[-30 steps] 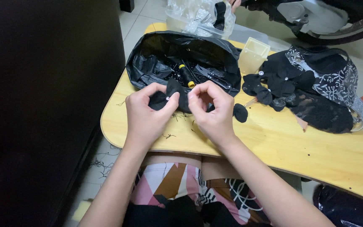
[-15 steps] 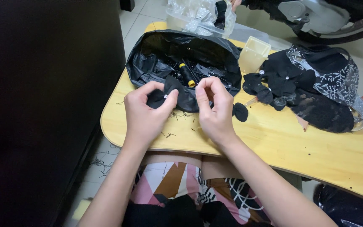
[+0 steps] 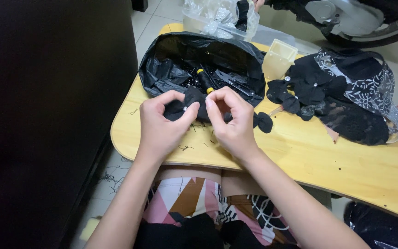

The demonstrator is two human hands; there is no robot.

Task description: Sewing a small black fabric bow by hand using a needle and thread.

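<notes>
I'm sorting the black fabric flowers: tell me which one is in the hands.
The flower pinched between left hand and right hand, before the black bag. The other flowers lie untouched to the right.

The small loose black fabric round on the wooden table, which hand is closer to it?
Right. The right hand sits just left of the fabric round, nearly touching; the left hand is farther off, beyond the right.

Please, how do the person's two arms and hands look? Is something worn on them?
Both arms are bare from the elbow down: no sleeves show. The left hand and the right hand wear no gloves, and no rings, watch or bracelets can be seen. The fingernails are short and look unpainted. Both forearms are slim.
</notes>
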